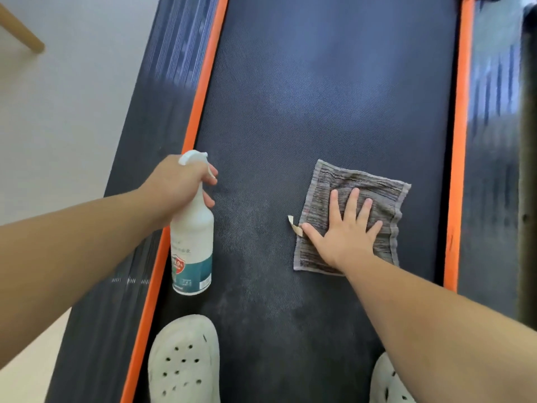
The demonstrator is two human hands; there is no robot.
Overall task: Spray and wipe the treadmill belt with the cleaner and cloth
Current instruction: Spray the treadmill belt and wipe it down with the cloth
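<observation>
Right hand (345, 228), fingers spread flat, presses a soft, limp cloth (348, 210) onto the treadmill belt (319, 97); left hand (177, 184) grips a spray bottle (191, 242), probably light, at its neck.

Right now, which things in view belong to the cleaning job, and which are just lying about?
In the job: spray bottle, gripped by the left hand; cloth, pressed flat under the right hand; treadmill belt.
Just there: white clogs on the belt; wooden leg at upper left.
</observation>
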